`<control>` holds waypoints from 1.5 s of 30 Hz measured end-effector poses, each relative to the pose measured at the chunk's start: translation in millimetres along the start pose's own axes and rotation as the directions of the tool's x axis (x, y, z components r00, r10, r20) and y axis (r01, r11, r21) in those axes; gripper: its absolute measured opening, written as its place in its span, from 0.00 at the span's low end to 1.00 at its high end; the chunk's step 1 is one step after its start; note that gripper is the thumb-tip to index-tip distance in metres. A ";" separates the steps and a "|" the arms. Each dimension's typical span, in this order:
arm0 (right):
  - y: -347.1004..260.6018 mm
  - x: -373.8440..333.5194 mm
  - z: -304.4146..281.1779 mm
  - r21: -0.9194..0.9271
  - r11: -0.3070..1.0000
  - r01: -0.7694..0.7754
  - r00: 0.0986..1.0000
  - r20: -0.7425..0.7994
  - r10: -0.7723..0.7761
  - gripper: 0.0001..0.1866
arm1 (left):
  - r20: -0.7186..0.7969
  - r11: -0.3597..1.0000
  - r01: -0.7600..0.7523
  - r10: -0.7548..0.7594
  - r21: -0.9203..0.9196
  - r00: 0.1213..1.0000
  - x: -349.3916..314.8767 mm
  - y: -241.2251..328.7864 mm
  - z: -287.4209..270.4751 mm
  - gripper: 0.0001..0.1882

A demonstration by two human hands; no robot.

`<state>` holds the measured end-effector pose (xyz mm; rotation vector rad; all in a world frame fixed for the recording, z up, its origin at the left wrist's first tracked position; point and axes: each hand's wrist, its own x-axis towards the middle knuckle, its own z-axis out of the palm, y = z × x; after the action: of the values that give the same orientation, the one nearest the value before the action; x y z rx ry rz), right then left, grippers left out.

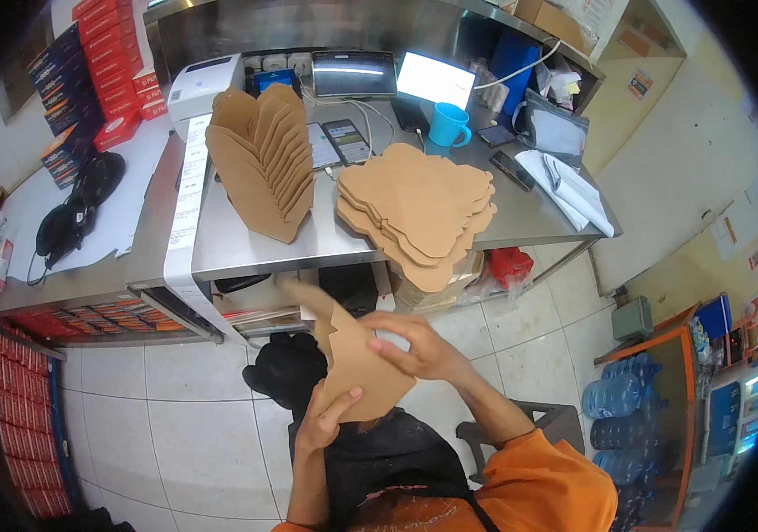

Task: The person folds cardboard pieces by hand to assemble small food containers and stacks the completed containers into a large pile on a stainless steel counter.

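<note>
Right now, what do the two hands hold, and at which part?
Both hold one brown cardboard box blank: the left hand at its lower edge, the right hand at its upper right edge.

Both bare forearms rise from the lower edge of the view, meeting close in front of the person's chest. The left hand [324, 424] sits lower, palm turned inward, fingers spread and pressing upward, thumb apart. The right hand [414, 346] is higher, its wrist bent sharply, fingers curled down and pinching; the fingertips seem closed together, though the angle partly hides them. The right elbow juts outward under an orange sleeve.
</note>
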<state>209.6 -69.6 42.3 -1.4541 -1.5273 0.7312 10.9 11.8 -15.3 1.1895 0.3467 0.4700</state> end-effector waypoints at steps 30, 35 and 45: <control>7.1 4.8 5.7 -0.419 0.851 0.316 0.841 -0.292 -0.456 0.11 | -0.189 0.764 -0.288 0.469 0.578 0.863 20.3 3.9 5.0 0.13; 11.4 -14.7 27.8 0.111 0.983 -0.149 0.882 -0.434 0.183 0.06 | -0.243 0.627 -0.344 0.660 0.699 0.711 25.9 -11.6 21.7 0.14; 17.0 -9.1 13.4 -0.119 0.985 0.126 0.856 -0.489 -0.169 0.11 | -0.478 0.779 -0.486 0.277 -0.396 0.834 19.1 -9.1 35.4 0.46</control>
<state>205.0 -74.0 19.7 -1.4263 -1.2523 0.1716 46.2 -9.2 -12.1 0.6309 0.2917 1.1120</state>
